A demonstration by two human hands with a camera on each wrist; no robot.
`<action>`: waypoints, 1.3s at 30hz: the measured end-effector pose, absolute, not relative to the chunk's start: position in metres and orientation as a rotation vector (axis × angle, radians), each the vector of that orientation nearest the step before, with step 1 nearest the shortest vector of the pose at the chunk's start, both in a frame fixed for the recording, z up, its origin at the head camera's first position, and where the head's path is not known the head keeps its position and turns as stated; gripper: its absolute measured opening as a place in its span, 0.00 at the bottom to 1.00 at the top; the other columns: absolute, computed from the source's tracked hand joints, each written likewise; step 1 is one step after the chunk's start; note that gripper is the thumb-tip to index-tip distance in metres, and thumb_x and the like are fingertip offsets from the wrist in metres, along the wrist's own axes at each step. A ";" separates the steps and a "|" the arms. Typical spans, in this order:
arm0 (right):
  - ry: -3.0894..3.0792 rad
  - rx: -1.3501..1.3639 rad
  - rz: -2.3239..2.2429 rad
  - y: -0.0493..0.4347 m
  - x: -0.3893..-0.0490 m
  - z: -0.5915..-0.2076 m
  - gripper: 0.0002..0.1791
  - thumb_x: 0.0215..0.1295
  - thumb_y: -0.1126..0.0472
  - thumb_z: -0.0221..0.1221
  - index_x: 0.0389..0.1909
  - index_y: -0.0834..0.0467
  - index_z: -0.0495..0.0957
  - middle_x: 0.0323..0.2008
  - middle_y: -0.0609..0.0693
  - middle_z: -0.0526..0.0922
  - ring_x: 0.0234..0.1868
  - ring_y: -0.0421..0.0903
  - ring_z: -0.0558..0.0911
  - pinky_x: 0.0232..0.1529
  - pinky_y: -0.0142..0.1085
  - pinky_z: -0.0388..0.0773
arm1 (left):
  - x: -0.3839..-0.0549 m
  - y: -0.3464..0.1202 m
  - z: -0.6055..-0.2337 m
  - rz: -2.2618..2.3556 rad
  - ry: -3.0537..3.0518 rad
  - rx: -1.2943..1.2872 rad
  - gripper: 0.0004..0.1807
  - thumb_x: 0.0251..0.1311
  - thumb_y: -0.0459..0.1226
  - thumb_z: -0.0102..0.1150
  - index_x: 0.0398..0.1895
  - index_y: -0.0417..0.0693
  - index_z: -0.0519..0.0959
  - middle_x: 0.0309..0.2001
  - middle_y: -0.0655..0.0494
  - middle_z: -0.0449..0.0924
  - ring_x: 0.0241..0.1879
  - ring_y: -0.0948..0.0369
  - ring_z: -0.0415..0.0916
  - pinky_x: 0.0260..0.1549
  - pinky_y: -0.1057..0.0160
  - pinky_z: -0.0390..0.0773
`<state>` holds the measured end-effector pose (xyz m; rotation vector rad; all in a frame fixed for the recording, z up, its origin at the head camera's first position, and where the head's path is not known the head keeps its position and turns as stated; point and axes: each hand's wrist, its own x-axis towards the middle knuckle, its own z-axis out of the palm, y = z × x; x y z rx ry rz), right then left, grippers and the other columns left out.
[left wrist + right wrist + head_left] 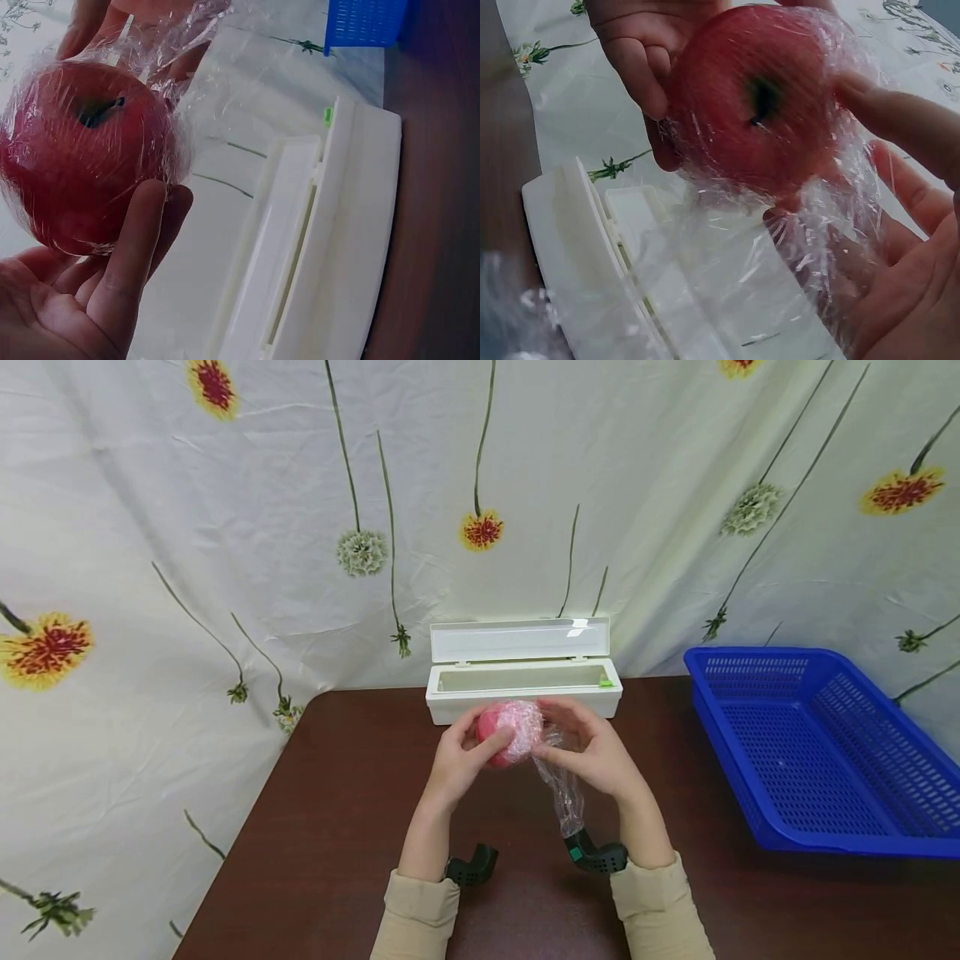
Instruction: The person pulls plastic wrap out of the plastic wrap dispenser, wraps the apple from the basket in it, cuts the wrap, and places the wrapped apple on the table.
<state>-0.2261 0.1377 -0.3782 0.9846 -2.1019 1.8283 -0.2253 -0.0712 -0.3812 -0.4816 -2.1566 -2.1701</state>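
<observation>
A red apple (90,161) with a dark stem is wrapped in clear cling film (817,217). My left hand (455,762) holds it from the left side, fingers curled round it with the thumb on the near face. On the other side my right hand (592,752) pinches the film against the apple. A loose, crumpled tail of film hangs below the right hand, down to the black wrist mount (596,853). In the right wrist view, film lies bunched between the right thumb and fingers.
Behind the hands stands a long white box (525,702), its lid raised, with a small green piece (606,683) at its right end. To the right sits a blue perforated basket (750,797). The dark brown table (330,827) meets a flowered cloth (285,527) at the back.
</observation>
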 end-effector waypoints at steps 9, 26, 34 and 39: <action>-2.063 1.017 1.762 0.145 -0.226 -0.375 0.28 0.59 0.78 0.56 0.62 0.66 0.65 0.60 0.62 0.71 0.61 0.55 0.71 0.56 0.43 0.71 | -0.225 -0.075 -0.381 -2.068 -2.168 -0.524 0.34 0.50 0.32 0.68 0.63 0.38 0.67 0.53 0.41 0.73 0.43 0.50 0.77 0.37 0.57 0.81; -1.989 0.734 1.795 0.115 -0.216 -0.365 0.18 0.71 0.67 0.46 0.60 0.64 0.70 0.58 0.58 0.74 0.61 0.49 0.71 0.58 0.33 0.68 | -0.221 -0.063 -0.387 -1.742 -2.320 -0.660 0.39 0.42 0.39 0.73 0.62 0.49 0.69 0.54 0.54 0.72 0.48 0.55 0.74 0.40 0.57 0.80; -2.058 0.690 1.722 0.104 -0.215 -0.368 0.19 0.70 0.67 0.48 0.60 0.62 0.71 0.57 0.56 0.75 0.55 0.50 0.75 0.49 0.37 0.76 | -0.221 -0.057 -0.388 -1.683 -2.323 -0.764 0.41 0.41 0.38 0.75 0.63 0.50 0.68 0.55 0.54 0.72 0.49 0.56 0.73 0.41 0.59 0.79; -2.078 0.626 1.699 0.102 -0.216 -0.370 0.18 0.71 0.66 0.48 0.59 0.61 0.72 0.55 0.57 0.77 0.47 0.53 0.79 0.39 0.39 0.81 | -0.215 -0.055 -0.381 -1.741 -2.261 -0.849 0.41 0.40 0.31 0.74 0.63 0.40 0.67 0.56 0.46 0.72 0.48 0.52 0.74 0.41 0.57 0.80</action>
